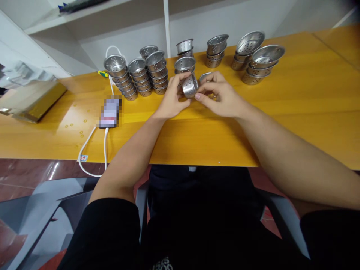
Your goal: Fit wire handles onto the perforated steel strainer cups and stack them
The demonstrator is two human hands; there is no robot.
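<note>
A small perforated metal cup is tilted between my two hands, a little above the table. My left hand is closed around its left side, with the thumb below and the fingers above. On the right, my right hand pinches at its edge with thumb and fingertips. Just behind my right fingers another metal cup is partly hidden. A stack of the same cups rises right behind my left fingers, its lower part covered by the hand.
Several stacks of cups line the back, including a left stack and a right stack. A phone with a white cable lies left on the yellow table. A cardboard box sits at far left, below white shelving.
</note>
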